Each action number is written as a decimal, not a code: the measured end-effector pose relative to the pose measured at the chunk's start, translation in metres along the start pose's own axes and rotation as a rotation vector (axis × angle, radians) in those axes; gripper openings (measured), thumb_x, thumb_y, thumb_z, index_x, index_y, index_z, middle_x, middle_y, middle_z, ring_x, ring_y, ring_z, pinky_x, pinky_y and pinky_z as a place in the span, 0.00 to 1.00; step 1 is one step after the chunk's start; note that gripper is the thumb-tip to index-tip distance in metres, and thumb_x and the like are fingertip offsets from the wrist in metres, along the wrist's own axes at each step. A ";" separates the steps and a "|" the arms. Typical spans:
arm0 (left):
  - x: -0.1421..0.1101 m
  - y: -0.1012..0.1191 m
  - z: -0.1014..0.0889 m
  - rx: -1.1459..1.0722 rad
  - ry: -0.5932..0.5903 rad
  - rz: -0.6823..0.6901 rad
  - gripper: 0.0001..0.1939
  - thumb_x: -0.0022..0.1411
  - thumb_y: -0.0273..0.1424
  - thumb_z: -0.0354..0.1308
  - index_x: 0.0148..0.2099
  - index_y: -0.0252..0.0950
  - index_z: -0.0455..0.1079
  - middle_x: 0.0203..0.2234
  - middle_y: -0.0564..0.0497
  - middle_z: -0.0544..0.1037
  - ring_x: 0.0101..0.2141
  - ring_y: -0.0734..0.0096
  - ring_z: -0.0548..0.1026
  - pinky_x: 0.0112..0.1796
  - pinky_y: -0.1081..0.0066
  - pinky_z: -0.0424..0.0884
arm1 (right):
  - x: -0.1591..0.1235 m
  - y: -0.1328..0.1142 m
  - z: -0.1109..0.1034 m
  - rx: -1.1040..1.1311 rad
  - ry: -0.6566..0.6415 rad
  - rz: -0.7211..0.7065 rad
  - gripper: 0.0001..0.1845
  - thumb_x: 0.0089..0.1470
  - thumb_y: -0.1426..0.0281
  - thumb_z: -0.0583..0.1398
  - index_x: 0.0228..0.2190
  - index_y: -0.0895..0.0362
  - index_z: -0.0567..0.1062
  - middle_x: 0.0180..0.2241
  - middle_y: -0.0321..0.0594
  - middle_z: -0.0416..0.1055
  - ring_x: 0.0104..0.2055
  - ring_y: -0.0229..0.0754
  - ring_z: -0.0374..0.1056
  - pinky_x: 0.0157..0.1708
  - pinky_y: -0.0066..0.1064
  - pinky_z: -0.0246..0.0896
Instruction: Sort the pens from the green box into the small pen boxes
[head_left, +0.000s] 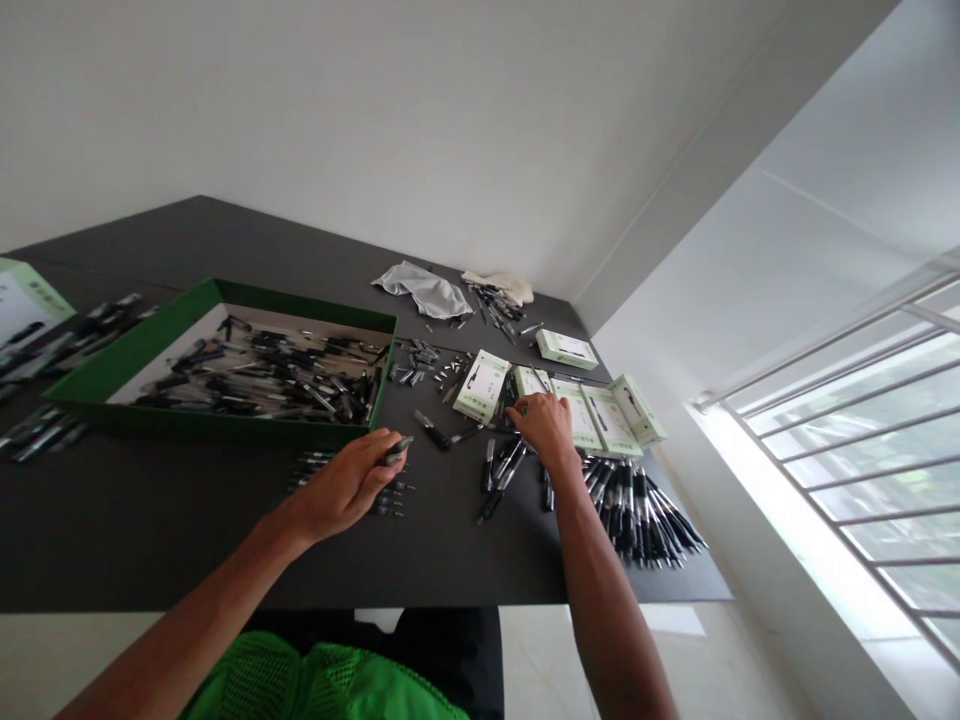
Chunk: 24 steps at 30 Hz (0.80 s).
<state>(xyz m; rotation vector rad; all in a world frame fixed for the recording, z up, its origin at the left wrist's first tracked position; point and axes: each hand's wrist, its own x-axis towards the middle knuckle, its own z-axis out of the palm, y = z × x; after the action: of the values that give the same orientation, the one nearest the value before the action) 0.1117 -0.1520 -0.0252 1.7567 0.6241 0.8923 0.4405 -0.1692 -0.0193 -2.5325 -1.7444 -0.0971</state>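
My left hand is closed around a dark pen, whose end sticks out past the thumb and forefinger. Beneath that hand lies a row of pens or pen parts, partly covered by it. My right hand reaches in among the white-and-green pen boxes, its fingers curled down and pinched. What those fingers hold, if anything, is hidden. Close to its wrist are loose black pens. A fan of several black pens lies right of the forearm.
A green tray full of pens stands at left. White-and-green boxes line the right side, another box behind them. Small clear parts, a grey cloth and a cream cloth lie farther back. A barred window is at right.
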 end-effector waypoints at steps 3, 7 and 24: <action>0.000 -0.002 0.000 0.008 0.016 0.011 0.30 0.58 0.64 0.58 0.27 0.43 0.69 0.22 0.49 0.71 0.27 0.59 0.69 0.31 0.67 0.70 | 0.000 -0.005 -0.001 -0.017 0.000 0.046 0.15 0.62 0.62 0.62 0.37 0.56 0.87 0.39 0.53 0.82 0.49 0.56 0.73 0.54 0.47 0.54; 0.000 -0.003 0.000 0.022 0.004 0.003 0.30 0.59 0.65 0.57 0.27 0.43 0.69 0.22 0.49 0.71 0.27 0.59 0.69 0.32 0.67 0.70 | -0.001 -0.011 -0.001 -0.027 0.005 0.096 0.16 0.63 0.63 0.60 0.38 0.57 0.86 0.40 0.54 0.82 0.48 0.55 0.74 0.55 0.48 0.53; -0.008 -0.024 -0.005 0.177 -0.029 0.056 0.29 0.65 0.61 0.53 0.37 0.40 0.75 0.32 0.43 0.78 0.41 0.52 0.76 0.48 0.60 0.73 | -0.004 -0.015 -0.004 -0.014 0.005 0.063 0.13 0.59 0.66 0.61 0.32 0.56 0.86 0.36 0.51 0.82 0.46 0.54 0.75 0.55 0.47 0.53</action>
<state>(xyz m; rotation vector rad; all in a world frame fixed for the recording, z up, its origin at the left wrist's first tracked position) 0.1031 -0.1471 -0.0490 1.9506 0.6537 0.8696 0.4248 -0.1673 -0.0156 -2.5913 -1.6666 -0.1125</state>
